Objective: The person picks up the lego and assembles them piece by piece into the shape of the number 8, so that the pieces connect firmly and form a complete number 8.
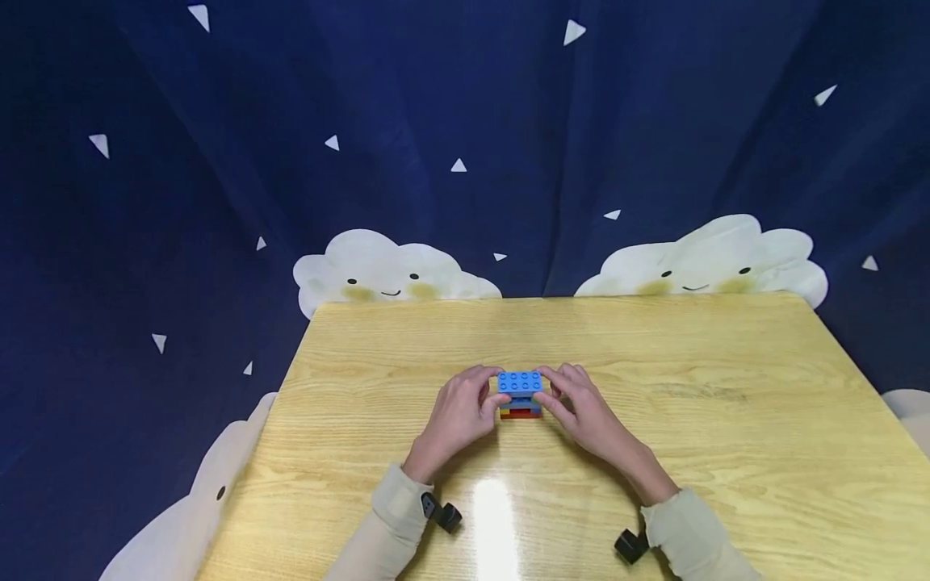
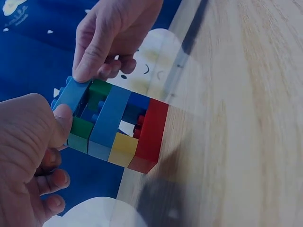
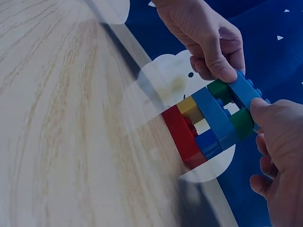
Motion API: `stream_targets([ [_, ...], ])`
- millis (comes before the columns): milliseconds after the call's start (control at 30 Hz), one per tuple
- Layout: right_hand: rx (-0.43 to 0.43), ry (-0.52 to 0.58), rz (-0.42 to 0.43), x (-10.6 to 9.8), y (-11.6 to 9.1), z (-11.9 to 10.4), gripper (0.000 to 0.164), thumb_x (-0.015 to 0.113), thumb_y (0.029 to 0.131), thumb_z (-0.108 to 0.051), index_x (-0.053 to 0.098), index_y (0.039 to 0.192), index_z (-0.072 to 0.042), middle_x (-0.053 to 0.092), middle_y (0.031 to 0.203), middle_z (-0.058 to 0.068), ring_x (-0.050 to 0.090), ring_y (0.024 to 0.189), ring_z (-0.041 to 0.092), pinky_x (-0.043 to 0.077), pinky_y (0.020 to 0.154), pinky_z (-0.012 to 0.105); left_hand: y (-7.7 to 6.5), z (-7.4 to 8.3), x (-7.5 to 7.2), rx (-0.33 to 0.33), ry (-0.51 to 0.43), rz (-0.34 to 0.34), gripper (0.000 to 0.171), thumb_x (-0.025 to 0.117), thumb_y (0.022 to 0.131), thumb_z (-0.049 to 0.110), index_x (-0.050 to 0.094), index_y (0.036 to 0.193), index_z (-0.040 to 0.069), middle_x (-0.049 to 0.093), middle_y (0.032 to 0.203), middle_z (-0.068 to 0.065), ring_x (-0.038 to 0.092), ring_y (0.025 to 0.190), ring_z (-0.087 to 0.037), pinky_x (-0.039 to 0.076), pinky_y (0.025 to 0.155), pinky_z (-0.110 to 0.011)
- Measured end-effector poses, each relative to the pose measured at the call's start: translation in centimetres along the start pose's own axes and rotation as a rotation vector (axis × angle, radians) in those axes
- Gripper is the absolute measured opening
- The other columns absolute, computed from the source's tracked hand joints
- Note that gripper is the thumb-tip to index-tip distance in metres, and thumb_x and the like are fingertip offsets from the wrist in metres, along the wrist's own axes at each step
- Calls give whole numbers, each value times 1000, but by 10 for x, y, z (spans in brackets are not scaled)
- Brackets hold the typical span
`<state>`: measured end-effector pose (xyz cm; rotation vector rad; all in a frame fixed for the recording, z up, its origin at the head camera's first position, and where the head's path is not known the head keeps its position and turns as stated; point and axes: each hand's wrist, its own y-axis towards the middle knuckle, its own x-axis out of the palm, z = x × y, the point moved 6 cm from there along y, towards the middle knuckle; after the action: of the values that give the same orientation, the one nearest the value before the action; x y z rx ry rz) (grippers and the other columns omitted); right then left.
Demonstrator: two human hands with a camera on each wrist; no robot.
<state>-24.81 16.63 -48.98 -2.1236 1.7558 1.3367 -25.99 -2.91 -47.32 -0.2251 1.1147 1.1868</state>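
Observation:
A small stack of toy building bricks stands on the table, with a blue brick (image 1: 519,382) topmost. My left hand (image 1: 463,405) pinches one end of that top brick, and my right hand (image 1: 587,410) pinches the other. Directly beneath it sit two green bricks, one at each end (image 2: 81,128), on a long blue brick (image 2: 111,118). Lower down, a yellow brick (image 2: 123,147) and a short blue brick (image 3: 208,143) rest on a red brick (image 3: 182,137) at the base. Gaps show through the middle of both storeys.
The stack stands near the middle of a wooden table (image 1: 726,355). Behind the table's far edge hangs a dark blue curtain (image 1: 407,97) with white triangles and smiling clouds. A small black camera (image 1: 451,517) is strapped at each wrist.

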Motion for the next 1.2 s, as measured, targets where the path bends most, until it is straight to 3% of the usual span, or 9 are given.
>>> stream_targets([
  [433, -49, 19, 21, 5, 0, 0, 37, 74, 97, -8, 67, 133, -2, 47, 85, -4, 45, 90, 15, 37, 75, 26, -4, -3, 3, -22, -4, 29, 37, 78, 94, 23, 72, 123, 2, 55, 77, 2, 45, 64, -9, 38, 55, -23],
  [833, -51, 23, 44, 6, 0, 1, 39, 73, 97, -6, 66, 134, 4, 47, 86, -7, 45, 88, 13, 37, 74, 26, 1, -3, 2, -53, -32, -55, 41, 75, 98, 24, 68, 131, 2, 56, 81, 2, 47, 66, -10, 40, 56, -23],
  [1067, -31, -1, 28, 9, -5, 5, 32, 76, 94, -8, 70, 123, 3, 52, 85, -8, 45, 85, 14, 37, 73, 26, 0, -5, 2, -67, -104, -83, 46, 73, 100, 28, 66, 137, 3, 51, 74, 5, 44, 62, -6, 37, 56, -21],
  [1200, -17, 1, 20, 12, -9, 7, 35, 77, 94, -9, 70, 125, 5, 53, 85, -8, 45, 83, 15, 38, 72, 26, -4, -7, 1, -87, -150, -97, 51, 73, 100, 31, 63, 142, 4, 48, 69, 6, 41, 59, -6, 34, 55, -21],
])
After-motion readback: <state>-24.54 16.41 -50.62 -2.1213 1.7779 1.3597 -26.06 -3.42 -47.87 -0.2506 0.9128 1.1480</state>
